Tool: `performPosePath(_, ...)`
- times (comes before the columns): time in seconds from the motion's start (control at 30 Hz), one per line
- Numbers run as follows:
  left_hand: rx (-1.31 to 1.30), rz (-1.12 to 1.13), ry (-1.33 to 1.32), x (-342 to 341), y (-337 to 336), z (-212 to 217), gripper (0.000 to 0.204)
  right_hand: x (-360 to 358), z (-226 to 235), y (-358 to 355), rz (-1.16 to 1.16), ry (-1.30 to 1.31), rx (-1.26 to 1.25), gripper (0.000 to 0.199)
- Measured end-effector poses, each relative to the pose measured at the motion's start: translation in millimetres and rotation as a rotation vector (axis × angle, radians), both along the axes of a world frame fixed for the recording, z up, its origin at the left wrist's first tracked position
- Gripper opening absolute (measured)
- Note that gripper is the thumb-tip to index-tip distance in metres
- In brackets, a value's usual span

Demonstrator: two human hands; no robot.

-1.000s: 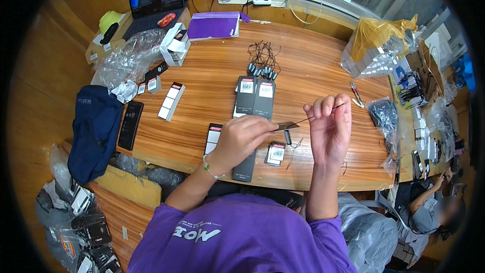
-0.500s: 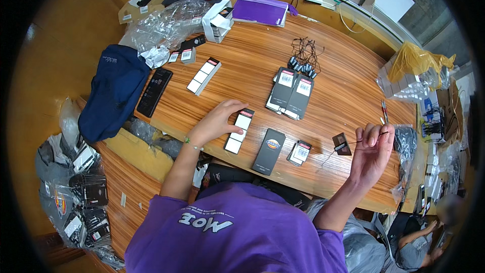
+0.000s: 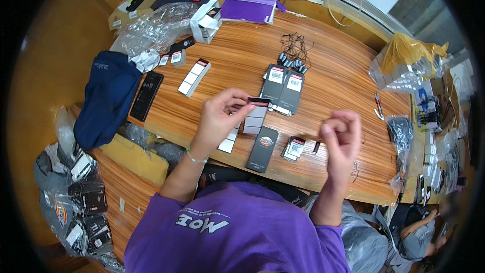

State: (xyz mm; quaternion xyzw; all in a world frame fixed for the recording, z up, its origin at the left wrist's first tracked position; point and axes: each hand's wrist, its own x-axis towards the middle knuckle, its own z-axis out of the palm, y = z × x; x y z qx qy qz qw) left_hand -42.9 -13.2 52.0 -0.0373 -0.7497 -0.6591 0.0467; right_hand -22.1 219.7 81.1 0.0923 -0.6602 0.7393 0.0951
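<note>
Lifted since half a second ago: one thin, long rectangular card strip with a black-and-red end band and pale panels (image 3: 255,120), up off the tabletop in the left hand (image 3: 218,119). Right hand (image 3: 343,139) has come leftward, and the square brown tag near it no longer shows.

Left thumb and fingers are clamped on the strip near its banded upper end. Right fingers are curled, thumb close to the index; we cannot tell whether a cord is pinched there.

Key relation: the strip hangs right of the left fingers, mid-frame, between the two hands. We read its long axis as roughly up-down in the frame, foot leaning slightly left. Left hand is on it; right hand stands well apart, farther right.

Just below the strip we note a dark grey rectangular card with a round emblem (image 3: 262,152); left of that, a partly hidden white-panelled strip (image 3: 228,141). Toward the right hand: a small pile of white-labelled cards (image 3: 294,149), a short black cylinder (image 3: 317,147) beside it.

Farther out, upper centre: tall dark grey cards with white labels (image 3: 275,83), a tangle of thin black cords (image 3: 297,45) above them.
</note>
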Motion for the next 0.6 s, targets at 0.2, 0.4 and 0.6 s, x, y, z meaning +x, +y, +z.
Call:
performPosePath(0.2, -0.012, -0.102, 0.179, -0.9, 54.3, 4.9, 0.016, -4.4, -2.0, -24.5, 0.008, 0.092, 0.363, 0.021)
performPosePath(0.4, 0.003, -0.121, 0.279, -2.5, 71.1, 4.6, 0.016, -5.2, -9.0, -20.0, -0.121, 0.173, 0.411, 0.021)
performPosePath(0.6, -0.029, -0.153, 0.299, -0.2, 72.8, 16.0, 0.016, -5.5, -10.9, -16.7, -0.131, 0.192, 0.361, 0.021)
